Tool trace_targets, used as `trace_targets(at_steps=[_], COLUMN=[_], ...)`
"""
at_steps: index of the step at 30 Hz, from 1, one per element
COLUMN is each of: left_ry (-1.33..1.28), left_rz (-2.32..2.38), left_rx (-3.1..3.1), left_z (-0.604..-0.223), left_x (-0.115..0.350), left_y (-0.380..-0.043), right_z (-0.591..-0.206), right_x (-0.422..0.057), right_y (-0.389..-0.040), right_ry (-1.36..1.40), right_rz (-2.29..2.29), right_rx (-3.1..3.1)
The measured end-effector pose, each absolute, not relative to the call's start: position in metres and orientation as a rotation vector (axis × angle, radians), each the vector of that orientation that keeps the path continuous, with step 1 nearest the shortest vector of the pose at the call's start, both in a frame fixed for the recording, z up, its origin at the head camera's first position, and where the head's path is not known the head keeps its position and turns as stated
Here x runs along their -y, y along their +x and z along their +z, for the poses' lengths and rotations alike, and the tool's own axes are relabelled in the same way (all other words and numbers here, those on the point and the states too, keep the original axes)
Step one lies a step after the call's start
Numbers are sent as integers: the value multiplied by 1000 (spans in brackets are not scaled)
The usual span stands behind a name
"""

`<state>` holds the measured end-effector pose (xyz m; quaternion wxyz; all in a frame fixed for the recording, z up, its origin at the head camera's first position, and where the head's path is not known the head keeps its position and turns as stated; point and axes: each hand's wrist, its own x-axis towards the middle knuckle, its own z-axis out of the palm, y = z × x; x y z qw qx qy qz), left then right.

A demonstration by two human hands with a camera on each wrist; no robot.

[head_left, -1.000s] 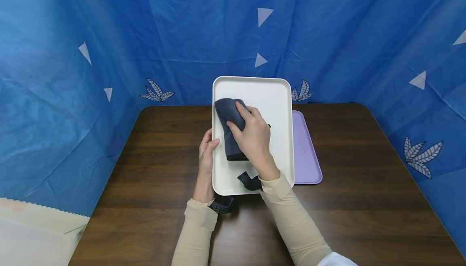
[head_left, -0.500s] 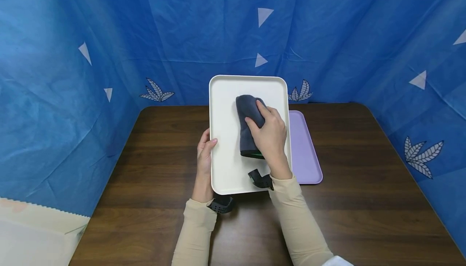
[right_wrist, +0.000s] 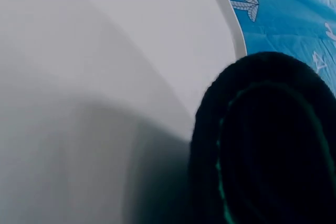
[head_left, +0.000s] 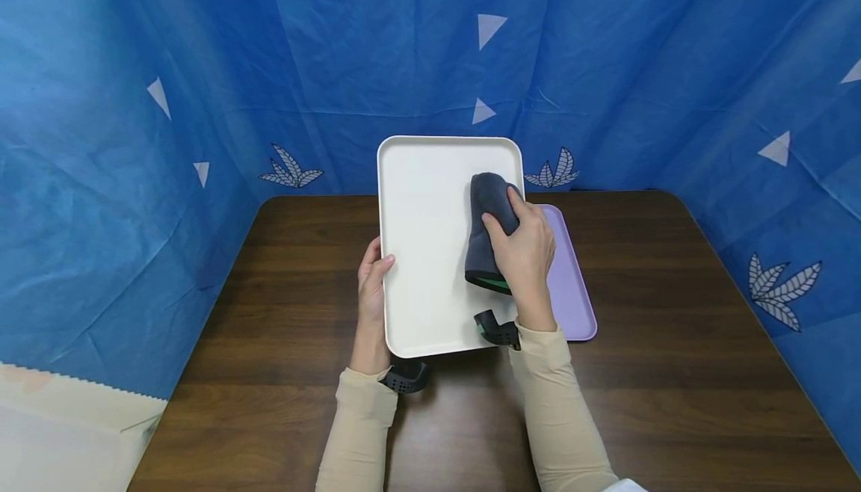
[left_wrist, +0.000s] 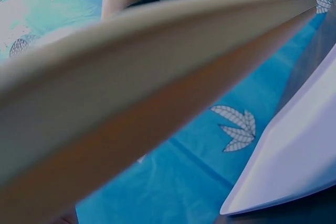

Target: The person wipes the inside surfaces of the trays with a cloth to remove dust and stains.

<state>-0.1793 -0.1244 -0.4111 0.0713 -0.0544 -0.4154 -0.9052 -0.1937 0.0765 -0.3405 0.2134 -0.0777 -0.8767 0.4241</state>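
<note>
A white rectangular tray [head_left: 430,253] is held up, tilted towards me, above the table. My left hand [head_left: 371,283] grips its left edge, with the thumb over the rim and the other fingers partly behind it. My right hand [head_left: 528,249] holds a folded dark grey cloth [head_left: 483,241] against the right part of the tray's face. A green inner side shows at the cloth's lower end. In the right wrist view the dark folded end of the cloth [right_wrist: 262,69] lies close to the tray's rim [right_wrist: 228,17].
A lilac tray [head_left: 572,297] lies on the brown wooden table [head_left: 673,312], partly hidden behind the white one. Blue patterned curtain [head_left: 377,51] surrounds the table at the back and sides. A pale object [head_left: 67,440] stands at the lower left.
My right hand has slid the cloth rightwards across the tray, from its left side to its right. The white tray and my left hand have shifted slightly left.
</note>
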Motion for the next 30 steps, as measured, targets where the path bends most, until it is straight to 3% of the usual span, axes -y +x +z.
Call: trace_targets(at_steps=[14,30], left_ry=[-215,-185], left_rz=[-2718,-2719], left_rx=[1271,1267], left_z=[-412,-414], left_x=[122,117], left_y=[-179,-179], right_z=[-344,-344], right_x=[-73,-42], right_y=[-192,-184], right_ry=[-217,-32], right_rz=[1179,1178], right_rx=[2391,2412])
